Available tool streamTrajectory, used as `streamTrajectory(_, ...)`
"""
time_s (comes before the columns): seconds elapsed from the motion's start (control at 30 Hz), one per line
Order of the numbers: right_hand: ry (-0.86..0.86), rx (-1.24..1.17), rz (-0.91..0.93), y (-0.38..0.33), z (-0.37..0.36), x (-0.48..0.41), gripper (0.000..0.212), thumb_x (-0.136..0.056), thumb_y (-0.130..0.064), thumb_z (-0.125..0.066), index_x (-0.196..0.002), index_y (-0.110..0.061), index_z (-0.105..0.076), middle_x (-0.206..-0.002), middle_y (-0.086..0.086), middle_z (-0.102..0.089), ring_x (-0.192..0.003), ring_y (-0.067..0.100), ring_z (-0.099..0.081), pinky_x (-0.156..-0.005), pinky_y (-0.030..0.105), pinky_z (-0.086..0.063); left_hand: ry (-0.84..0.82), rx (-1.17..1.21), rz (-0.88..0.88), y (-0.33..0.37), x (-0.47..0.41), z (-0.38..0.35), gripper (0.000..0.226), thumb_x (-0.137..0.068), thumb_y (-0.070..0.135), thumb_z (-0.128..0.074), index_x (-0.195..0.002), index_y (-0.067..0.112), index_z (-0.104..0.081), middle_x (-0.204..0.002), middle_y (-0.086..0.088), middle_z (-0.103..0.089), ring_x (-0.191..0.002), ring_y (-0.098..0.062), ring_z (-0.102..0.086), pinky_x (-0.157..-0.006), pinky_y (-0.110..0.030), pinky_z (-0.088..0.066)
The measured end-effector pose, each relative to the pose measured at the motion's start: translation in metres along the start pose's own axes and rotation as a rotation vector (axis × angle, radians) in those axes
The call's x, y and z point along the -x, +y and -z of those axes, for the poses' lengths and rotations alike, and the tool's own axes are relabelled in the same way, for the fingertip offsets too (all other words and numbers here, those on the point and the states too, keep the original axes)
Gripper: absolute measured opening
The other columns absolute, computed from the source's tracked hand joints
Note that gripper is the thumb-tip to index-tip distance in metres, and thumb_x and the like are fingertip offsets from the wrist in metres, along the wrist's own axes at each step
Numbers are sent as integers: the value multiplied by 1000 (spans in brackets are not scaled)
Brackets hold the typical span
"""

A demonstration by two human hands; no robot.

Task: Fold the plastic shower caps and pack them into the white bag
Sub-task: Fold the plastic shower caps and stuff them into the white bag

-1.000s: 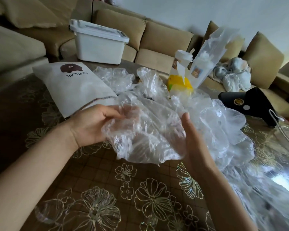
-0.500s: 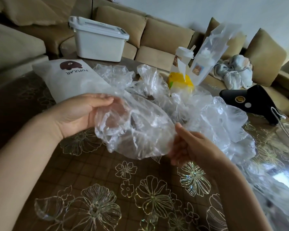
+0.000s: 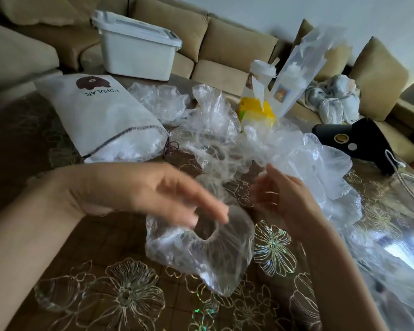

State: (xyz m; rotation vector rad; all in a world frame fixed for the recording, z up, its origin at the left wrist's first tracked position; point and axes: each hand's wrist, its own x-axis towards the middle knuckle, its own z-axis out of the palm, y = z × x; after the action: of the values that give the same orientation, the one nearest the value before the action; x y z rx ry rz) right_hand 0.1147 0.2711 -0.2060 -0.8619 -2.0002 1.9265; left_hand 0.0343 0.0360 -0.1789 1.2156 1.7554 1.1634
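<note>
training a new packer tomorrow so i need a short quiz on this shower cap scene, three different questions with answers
1. True or false: the right hand holds the white bag.
2. Which hand's fingers are at the elastic rim of the near shower cap? A) left hand B) right hand C) neither
3. Fill in: the word printed on the white bag is ____.

Key
1. False. The bag lies on the table beyond the left hand. The right hand is open and holds nothing.
2. A
3. POPULAR
</note>
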Motion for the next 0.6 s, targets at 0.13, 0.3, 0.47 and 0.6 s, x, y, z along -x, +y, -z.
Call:
streamTrajectory(0.13,-174,569,41,-5,-1,11,69,-84,-63,-33,-81,-2,-66,-70,10,-63,-58,19,-55,-52,26,-45,412,-3,133,-14,-12,7,21,-85,37,-60,-100,25,-68,-102,2,-68,-95,-13,-62,-78,-22,-51)
streamTrajectory(0.3,-235,931,283,17,-12,13,35,-77,-47,-70,-76,-12,-62,-61,-7,-54,-51,5,-44,-51,19,-36,444,-529,524,-41,-28,-18,47,-79,69,-45,-95,26,-55,-105,6,-44,-100,-9,-47,-89,-31,-43)
streamTrajectory(0.47,-163,520,313,15,-18,13,20,-86,-27,-66,-76,-13,-56,-62,-5,-49,-52,4,-42,-48,15,-35,658,-400,320,-40,-35,-32,17,-93,32,-53,-83,19,-53,-83,1,-54,-69,-12,-52,-54,-9,-39)
streamTrajectory(0.6,-215,153,138,8,-10,14,47,-69,-38,-70,-97,-3,-58,-80,6,-64,-65,15,-61,-56,25,-48,791,-72,155,-38,-40,-24,11,-94,25,-52,-89,15,-56,-84,-1,-68,-83,-23,-62,-64,-19,-43)
